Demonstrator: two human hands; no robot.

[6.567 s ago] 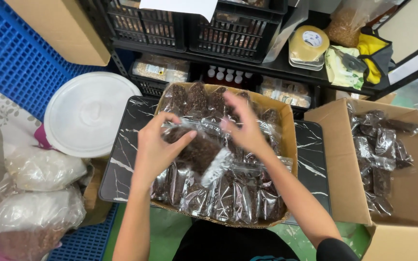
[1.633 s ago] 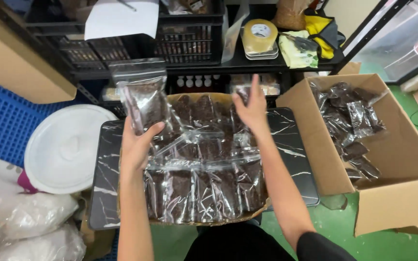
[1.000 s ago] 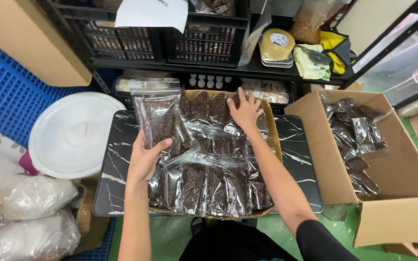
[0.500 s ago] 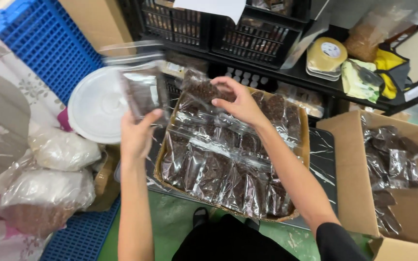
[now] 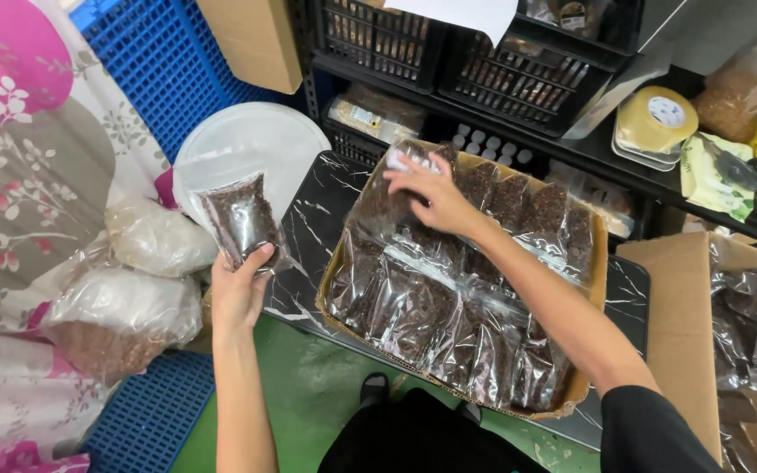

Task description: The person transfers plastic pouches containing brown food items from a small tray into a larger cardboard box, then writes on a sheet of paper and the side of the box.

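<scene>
My left hand [image 5: 237, 293] pinches a clear pouch of dark grains [image 5: 240, 219] left of the cardboard tray [image 5: 590, 289], lifted clear, while my right hand [image 5: 427, 193] lies spread on the tray's packed pouches [image 5: 449, 298], steadying them.

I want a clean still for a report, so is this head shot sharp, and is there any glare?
Head view: mostly sharp; the left hand and its pouch are crisp, the right hand slightly soft; glare streaks on the bags in the tray; lines bow near the edges.

pouch [image 5: 240, 219]: glossy clear plastic | box [image 5: 595, 263]: matt cardboard | tabletop [image 5: 308, 236]: glossy black marble-look
</scene>
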